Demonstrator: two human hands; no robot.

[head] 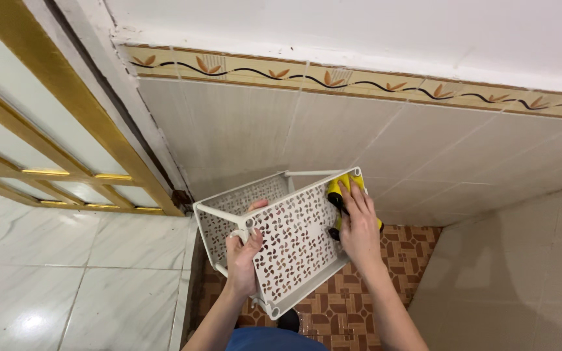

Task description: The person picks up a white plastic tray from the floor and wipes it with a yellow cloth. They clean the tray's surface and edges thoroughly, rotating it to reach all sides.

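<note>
A white plastic rack (294, 244) with perforated leaf-pattern shelves is held tilted in the air in front of a beige tiled wall. My left hand (243, 257) grips a white corner post at the rack's lower left edge. My right hand (359, 224) presses a yellow and black tool (334, 188), perhaps a brush or scrubber, against the right side of the patterned shelf. Most of the tool is hidden under my fingers.
A brown patterned tile floor (352, 292) lies below the rack in a sunken corner. Beige wall tiles (424, 149) with a leaf border rise behind. A gold-framed glass door (47, 143) stands at the left, above white marble floor tiles (66, 273).
</note>
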